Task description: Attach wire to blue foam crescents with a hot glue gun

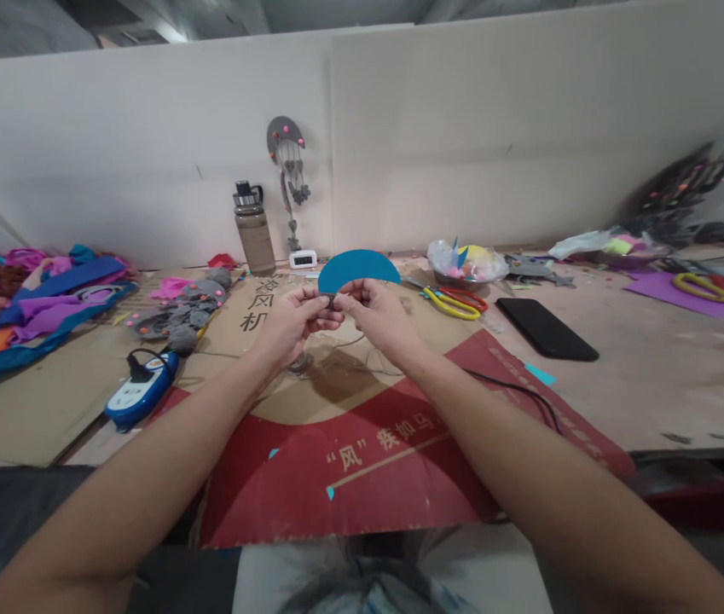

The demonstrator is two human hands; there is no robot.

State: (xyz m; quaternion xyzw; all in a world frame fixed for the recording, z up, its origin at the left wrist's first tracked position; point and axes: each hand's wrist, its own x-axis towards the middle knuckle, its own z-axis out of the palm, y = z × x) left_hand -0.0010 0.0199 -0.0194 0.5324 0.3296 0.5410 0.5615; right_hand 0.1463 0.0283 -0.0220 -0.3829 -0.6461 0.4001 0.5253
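A blue crescent-shaped piece of what looks like felt [360, 268] is held up above the table, its curved edge pointing away from me. My left hand [305, 315] pinches it near its lower left end, thumb and forefinger pressed together. Right beside it, my right hand [371, 309] is closed on the lower edge, and the two thumbs nearly meet. Something small and dark shows between the fingertips, too little to name. Beneath the hands lies a red and brown cardboard sheet [393, 486] with printed characters and small blue scraps.
Yellow and red scissors [451, 303] and a bag-lined bowl [467, 264] stand beyond my right hand, with a black phone [547, 328] nearby. On the left are a power strip [141, 392], felt scraps [48, 298] and a bottle [254, 230]. A cable [521, 388] crosses the cardboard.
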